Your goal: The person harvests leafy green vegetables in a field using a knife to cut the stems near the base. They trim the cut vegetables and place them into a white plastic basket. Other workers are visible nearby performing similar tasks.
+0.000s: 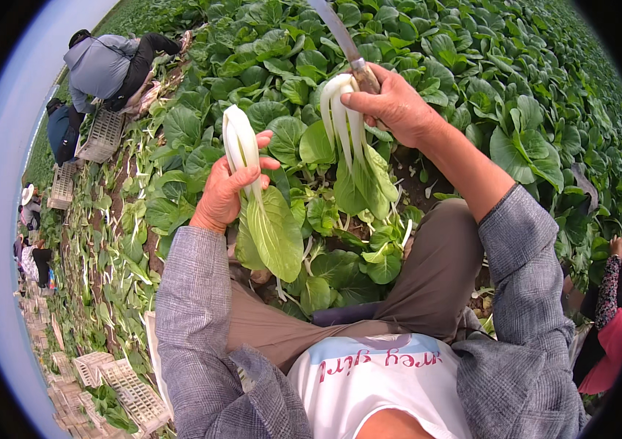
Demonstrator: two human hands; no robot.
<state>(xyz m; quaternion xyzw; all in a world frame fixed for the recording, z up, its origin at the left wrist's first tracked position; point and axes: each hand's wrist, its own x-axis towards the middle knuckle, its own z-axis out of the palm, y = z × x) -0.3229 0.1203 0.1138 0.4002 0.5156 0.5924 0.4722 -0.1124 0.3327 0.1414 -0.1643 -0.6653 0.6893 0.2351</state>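
My left hand [228, 184] holds a head of leafy greens with white stalks [241, 137], its stalk end up and its green leaves hanging down. In my right hand [396, 104] is the worn handle of a knife [338, 30], the blade pointing up and away. Further white-stalked leaves [346, 137] hang from the same hand, bent over beside the handle, with green tips drooping. Below both hands lie loose leaves and low plants [338, 274] on brown soil, between my bent knees.
Dense rows of leafy greens [453, 49] grow ahead and to the right. Two people [105, 66] bend near plastic crates [103, 134] at the upper left; others stand farther off. More crates [135, 392] are at the lower left. Cut leaves litter the left ground. A person in pink [615, 351] is at the right edge.
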